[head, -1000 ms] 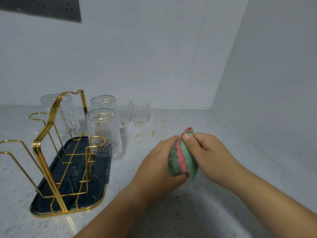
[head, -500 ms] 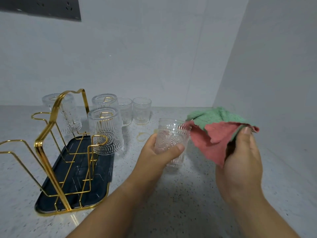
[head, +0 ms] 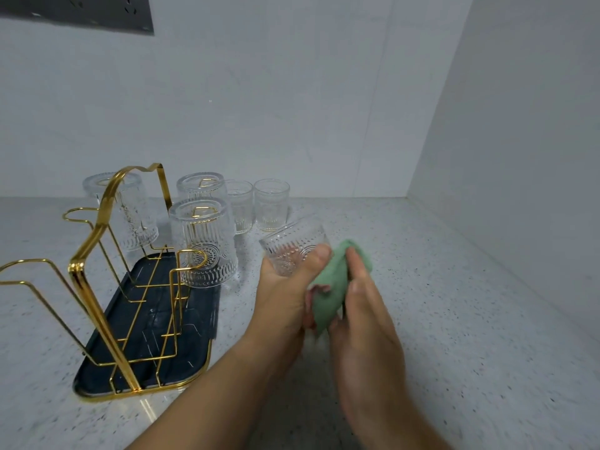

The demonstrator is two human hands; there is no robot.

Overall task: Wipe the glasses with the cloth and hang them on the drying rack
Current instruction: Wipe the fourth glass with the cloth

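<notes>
where both forearms reach in from the lower edge and meet above the counter point(head: 470, 319), the left hand point(head: 285, 297) is curled round a patterned glass point(head: 292, 248), with the thumb laid across its near side. the glass is held tilted, clear of the counter. the right hand point(head: 363, 316) stands just beside it, back toward the camera, fingers partly bent and gripping a bunched green-and-pink cloth point(head: 328, 293). the cloth touches the glass and the left thumb. left of the hands, a gold wire rack point(head: 94, 254) stands on a dark tray point(head: 152, 329) and carries three glasses point(head: 204, 245) upside down. two glasses point(head: 272, 204) stand upright behind, near the wall point(head: 292, 108).
</notes>
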